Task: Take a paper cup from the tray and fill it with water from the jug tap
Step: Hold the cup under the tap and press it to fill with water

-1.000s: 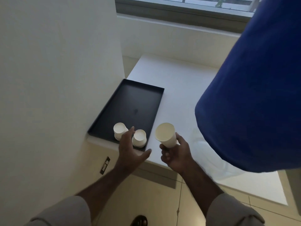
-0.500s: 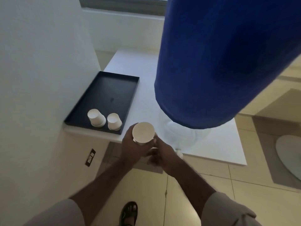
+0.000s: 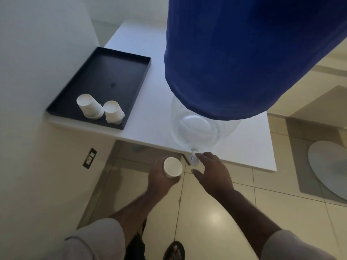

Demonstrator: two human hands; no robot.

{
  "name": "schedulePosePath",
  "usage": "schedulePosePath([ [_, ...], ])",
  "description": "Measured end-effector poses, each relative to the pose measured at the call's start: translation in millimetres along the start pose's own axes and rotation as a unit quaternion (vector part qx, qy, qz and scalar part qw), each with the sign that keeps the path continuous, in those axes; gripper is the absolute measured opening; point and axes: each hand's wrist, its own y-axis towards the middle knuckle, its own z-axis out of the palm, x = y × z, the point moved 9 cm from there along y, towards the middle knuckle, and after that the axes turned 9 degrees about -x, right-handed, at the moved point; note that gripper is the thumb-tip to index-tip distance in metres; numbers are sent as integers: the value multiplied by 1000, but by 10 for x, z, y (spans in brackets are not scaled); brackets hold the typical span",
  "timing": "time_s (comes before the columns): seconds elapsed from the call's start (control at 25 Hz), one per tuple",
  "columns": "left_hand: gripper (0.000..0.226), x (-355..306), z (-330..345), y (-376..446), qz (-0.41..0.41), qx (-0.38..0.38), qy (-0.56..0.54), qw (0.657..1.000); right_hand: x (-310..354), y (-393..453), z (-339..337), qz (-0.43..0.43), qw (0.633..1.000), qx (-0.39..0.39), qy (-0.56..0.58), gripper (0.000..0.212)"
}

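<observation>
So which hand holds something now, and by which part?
The left hand holds the paper cup around its side wall; the right hand holds nothing.

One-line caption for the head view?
Left hand holds paper cup beside the jug tap; right hand reaches the tap.

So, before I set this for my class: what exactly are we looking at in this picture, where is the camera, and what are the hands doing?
There is no machine here. A person wears a wide-angle camera on the head, so you look down past their forearms at their own hands.

The left hand holds a white paper cup, open end up, out over the floor tiles, just in front of the white counter. The right hand reaches for the small tap at the foot of a clear water jug, whose upper part is wrapped in a blue cover. The cup is not yet under the tap.

On the counter lies a black tray with two more paper cups standing upside down.
</observation>
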Motion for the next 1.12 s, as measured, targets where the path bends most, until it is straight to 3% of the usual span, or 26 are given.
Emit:
schedulePosePath([
  [0.12, 80, 147, 342, 35, -51, 18, 47, 997, 73, 77, 56, -33, 998, -29, -42, 43],
  [0.2, 78, 194, 554, 79, -76, 42, 18, 996, 120, 130, 83, -59, 995, -42, -71, 31],
  [0.52, 65, 4, 827, 162, -30, 63, -68, 995, 175, 234, 27, -106, 988, 1, -113, 14],
  [0.64, 69, -16, 818, 168, -22, 61, -71, 995, 129, 320, 7, -78, 989, 24, -125, 19],
  [0.8, 71, -63, 802, 169, -20, 67, -73, 995, 1, 424, 7, 23, 997, 48, -54, 24],
  [1.12, 75, -22, 791, 180, -16, 75, -77, 994, 28, 396, -14, 45, 997, 49, -44, 24],
])
